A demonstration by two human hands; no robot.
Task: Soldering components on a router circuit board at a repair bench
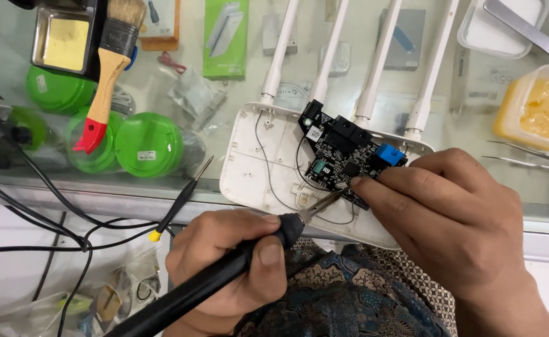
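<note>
At the near edge of the glass counter (162,193), the left hand (228,268) is wrapped tight round the black handle of a soldering iron (224,274), its tip laid down at the near-left corner of the black circuit board (349,156). The right hand (455,218) comes in from the right, fingertips pinched on the board's near edge, steadying it; I cannot tell whether it also holds solder wire. The board sits tilted in the open white router shell (256,162), four white antennas (330,56) pointing far.

Risks, as I judge them: the right forefinger is just beside the hot tip, so a slip means a burn. The thin black wires (265,162) looping across the shell run close under the iron and could melt. Dwell too long and a pad may lift, or the white plastic scorch. The board rests loosely, so pressure could skid it.

Packaging now. Far, left of centre: a tall green box (226,37) with a white device pictured on it. Left: round green tubs (148,143), one with a small white label. Far left, a metal tin holding a yellow sponge (65,43), a wooden brush (109,75) with a red tip across it. Far right, a clear tub of amber paste (543,109). On the board, a small white square sticker (314,133) and a blue block (389,154). A slim black probe with a yellow end (178,203) lies near the tubs.
</note>
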